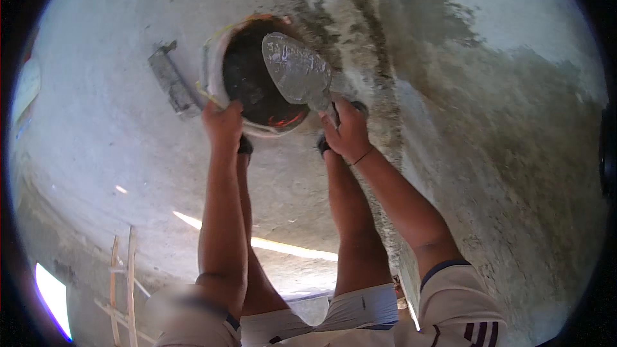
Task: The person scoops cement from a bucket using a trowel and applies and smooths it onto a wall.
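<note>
My right hand (347,130) is wrapped round the handle of a trowel (297,67), whose broad grey blade is smeared with wet mortar. That blade hangs over the right side of a bucket (217,71), tipped so its dark mouth faces me. My left hand (222,125) grips the bucket's near left rim, with the thumb on top. Inside, the bucket is dark, with an orange patch near the lower edge; how much it holds I cannot tell. Just left of the bucket, a flat rectangular float (172,82) coated in mortar lies on the floor.
A rough concrete wall (488,154) with a damp dark patch rises on the right. Mortar crumbs (360,32) run along its foot. My feet stand just behind the bucket. A wooden ladder-like frame (130,283) leans at lower left, near a bright opening (53,299).
</note>
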Demonstrator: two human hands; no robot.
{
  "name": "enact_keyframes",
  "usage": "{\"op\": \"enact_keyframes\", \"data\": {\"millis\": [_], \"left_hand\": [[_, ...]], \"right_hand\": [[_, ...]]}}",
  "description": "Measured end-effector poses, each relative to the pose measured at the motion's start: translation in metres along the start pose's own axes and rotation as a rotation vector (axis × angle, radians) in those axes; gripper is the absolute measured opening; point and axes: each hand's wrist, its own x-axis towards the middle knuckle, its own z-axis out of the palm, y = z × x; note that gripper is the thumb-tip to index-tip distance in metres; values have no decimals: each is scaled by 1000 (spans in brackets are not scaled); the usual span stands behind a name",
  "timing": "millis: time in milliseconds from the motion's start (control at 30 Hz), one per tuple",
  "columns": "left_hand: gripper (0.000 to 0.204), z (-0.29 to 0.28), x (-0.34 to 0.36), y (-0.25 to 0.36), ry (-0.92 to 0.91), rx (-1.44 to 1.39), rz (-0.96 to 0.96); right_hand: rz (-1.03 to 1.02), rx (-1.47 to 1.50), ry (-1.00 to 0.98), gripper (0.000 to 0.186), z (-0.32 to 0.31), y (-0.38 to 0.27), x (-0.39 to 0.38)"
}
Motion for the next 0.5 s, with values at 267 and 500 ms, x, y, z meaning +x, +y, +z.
{"op": "enact_keyframes", "data": {"millis": [267, 500], "left_hand": [[28, 20, 1, 0, 55, 124, 126], [27, 32, 3, -6, 176, 245, 284]], "right_hand": [[255, 150, 193, 24, -68, -6, -24], [467, 438, 340, 24, -118, -42, -8]]}}
